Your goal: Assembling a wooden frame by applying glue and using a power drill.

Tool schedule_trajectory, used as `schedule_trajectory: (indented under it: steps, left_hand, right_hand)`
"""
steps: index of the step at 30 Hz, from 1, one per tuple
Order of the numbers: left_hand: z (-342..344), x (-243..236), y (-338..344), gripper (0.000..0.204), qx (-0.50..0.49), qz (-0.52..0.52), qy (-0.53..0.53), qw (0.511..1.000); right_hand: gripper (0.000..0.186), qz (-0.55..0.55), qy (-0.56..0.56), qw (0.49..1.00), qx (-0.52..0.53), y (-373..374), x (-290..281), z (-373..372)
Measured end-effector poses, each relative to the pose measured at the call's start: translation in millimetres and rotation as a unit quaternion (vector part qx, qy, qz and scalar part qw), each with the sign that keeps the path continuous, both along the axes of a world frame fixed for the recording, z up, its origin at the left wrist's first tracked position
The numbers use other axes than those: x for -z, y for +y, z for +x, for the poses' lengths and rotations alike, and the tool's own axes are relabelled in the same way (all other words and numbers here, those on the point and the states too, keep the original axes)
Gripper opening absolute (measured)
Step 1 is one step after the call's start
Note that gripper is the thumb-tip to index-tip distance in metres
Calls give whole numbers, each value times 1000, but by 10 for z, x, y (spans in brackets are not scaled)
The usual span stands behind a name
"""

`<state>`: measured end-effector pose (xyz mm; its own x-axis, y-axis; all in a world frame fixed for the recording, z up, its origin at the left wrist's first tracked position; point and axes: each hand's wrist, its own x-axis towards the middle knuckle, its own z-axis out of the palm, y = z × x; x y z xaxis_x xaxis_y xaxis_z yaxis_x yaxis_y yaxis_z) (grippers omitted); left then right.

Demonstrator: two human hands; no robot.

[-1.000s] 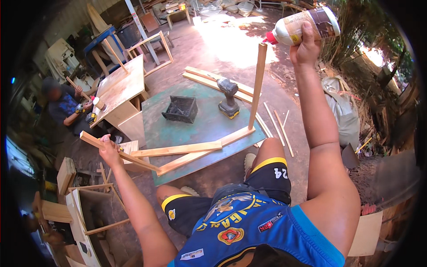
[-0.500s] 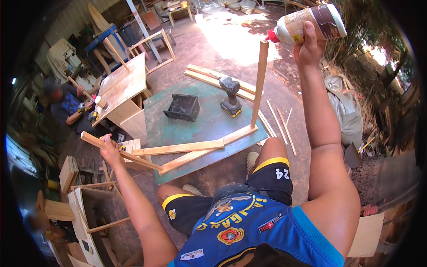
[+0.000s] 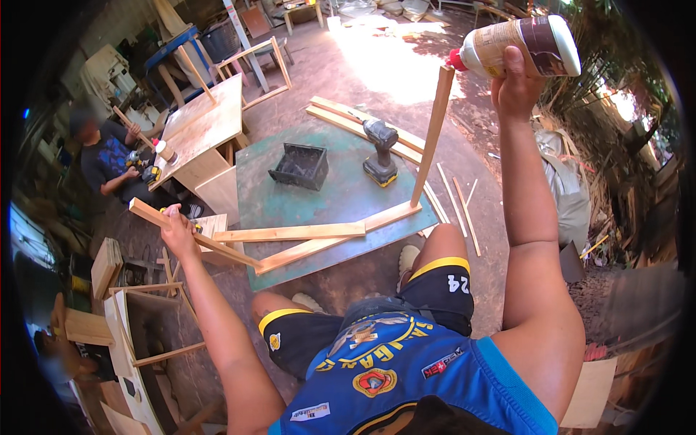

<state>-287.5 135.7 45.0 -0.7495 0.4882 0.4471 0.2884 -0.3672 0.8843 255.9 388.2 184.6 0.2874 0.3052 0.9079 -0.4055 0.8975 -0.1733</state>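
- right hand [image 3: 516,90] wrapped round a white-brown bottle [image 3: 558,47], past the right edge of the table [image 3: 341,206] — red nozzle [image 3: 455,61] at the wooden post's top
- that wooden post [image 3: 433,138] stands by the near right corner
- left hand [image 3: 179,233] clamped on a wood strip [image 3: 230,252], past the left edge

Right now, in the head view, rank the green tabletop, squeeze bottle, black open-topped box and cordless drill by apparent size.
1. Green tabletop
2. Squeeze bottle, perhaps enlarged by nearness
3. Black open-topped box and cordless drill: too alike to rank
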Motion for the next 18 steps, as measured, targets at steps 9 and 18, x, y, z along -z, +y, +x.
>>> schedule_trajectory:
  steps: [9,18]
  left_hand:
    - [1,2,-3,18,1,3,-3,1000]
    - [34,4,9,19,5,7,-14,1000]
  right_hand:
    - [40,42,-42,998,9,88,22,76]
    - [47,56,-107,991,58,177,90,167]
